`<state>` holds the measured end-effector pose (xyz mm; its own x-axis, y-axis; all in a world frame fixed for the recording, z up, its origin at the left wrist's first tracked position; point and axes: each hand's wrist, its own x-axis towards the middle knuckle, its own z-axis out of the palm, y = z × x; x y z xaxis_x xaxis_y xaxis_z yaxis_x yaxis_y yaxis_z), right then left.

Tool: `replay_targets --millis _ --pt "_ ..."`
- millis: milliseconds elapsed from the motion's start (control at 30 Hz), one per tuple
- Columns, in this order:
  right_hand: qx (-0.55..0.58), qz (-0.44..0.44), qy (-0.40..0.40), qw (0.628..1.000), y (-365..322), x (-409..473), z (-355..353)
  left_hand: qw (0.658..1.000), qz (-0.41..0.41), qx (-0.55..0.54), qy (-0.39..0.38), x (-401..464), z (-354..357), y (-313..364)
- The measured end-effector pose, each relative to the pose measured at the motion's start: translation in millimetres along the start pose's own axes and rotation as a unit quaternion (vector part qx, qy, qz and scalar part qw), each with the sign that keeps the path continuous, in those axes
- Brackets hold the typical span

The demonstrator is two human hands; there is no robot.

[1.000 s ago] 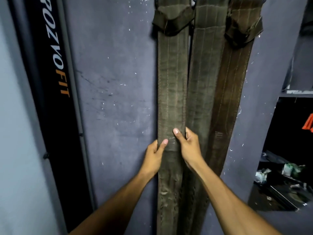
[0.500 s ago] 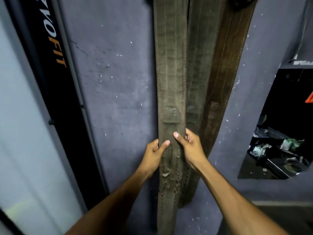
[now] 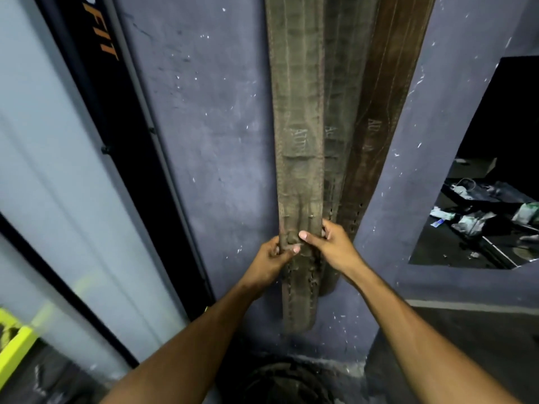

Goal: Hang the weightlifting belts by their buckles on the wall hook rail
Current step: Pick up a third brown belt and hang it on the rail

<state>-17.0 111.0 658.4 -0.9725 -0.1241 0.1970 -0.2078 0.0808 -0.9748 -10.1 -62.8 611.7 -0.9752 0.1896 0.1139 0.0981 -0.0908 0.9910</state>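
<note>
Against blue-grey plaster wall (image 3: 204, 141): three worn olive and brown leather belts, hanging.
Left hand (image 3: 269, 262) and right hand (image 3: 332, 246), each grip pinching front olive leather belt (image 3: 300, 170) near tail, apparently to straighten.

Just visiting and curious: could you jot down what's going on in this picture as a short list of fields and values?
Setting: bluish-grey wall
Belts in view: three, hanging side by side, overlapping
Front belt: olive, worn, nearest the viewer
Middle belt: olive, partly covered
Brown belt: rightmost
Left hand: gripping front belt's left edge near its lower end
Right hand: gripping its right edge
Buckles and hooks: out of view above
</note>
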Motion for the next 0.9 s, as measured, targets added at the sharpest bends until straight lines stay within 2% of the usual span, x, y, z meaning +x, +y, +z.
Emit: replay_targets --millis 133,267,433,633,900 --pt "-0.014 0.075 0.017 0.997 39.2 -24.1 0.3 0.998 -0.049 0.002 0.036 -26.2 1.6 -33.2" --pt "-0.047 0.162 0.068 0.983 89.9 -49.4 -1.1 0.987 -0.096 0.067 0.108 -57.4 -3.5 -71.6" --pt "-0.066 0.244 0.026 0.967 144.3 -82.6 7.4 0.975 -0.16 0.076 0.132 -99.2 -9.8 -110.7" --pt "-0.113 0.295 -0.004 0.949 190.0 -90.8 24.6 0.965 -0.205 0.058 0.154 -113.8 -26.7 -155.9" --pt "-0.143 0.364 -0.013 0.92 274.6 -95.0 59.5 0.934 -0.323 0.028 0.154 -118.1 -58.0 -246.2"
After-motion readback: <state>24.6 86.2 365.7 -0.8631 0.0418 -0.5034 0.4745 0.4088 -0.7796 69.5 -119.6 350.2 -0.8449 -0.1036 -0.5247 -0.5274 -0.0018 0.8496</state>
